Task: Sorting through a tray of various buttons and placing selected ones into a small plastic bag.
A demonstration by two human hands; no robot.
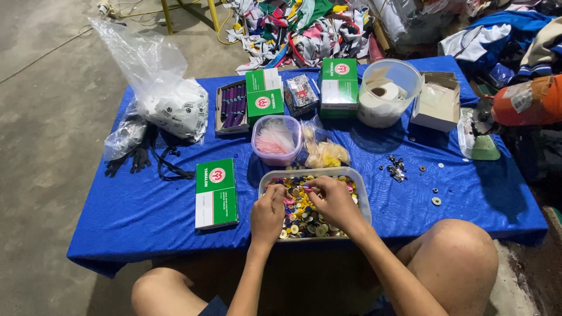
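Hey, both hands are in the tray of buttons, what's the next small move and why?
Probably lift the right hand clear with whatever its fingertips pinch; both it and the left hand rest on the mixed coloured buttons in the clear tray, hiding the pile beneath.

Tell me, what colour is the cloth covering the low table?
The cloth is bright blue, seen best in the head view; it lies under the tray of buttons.
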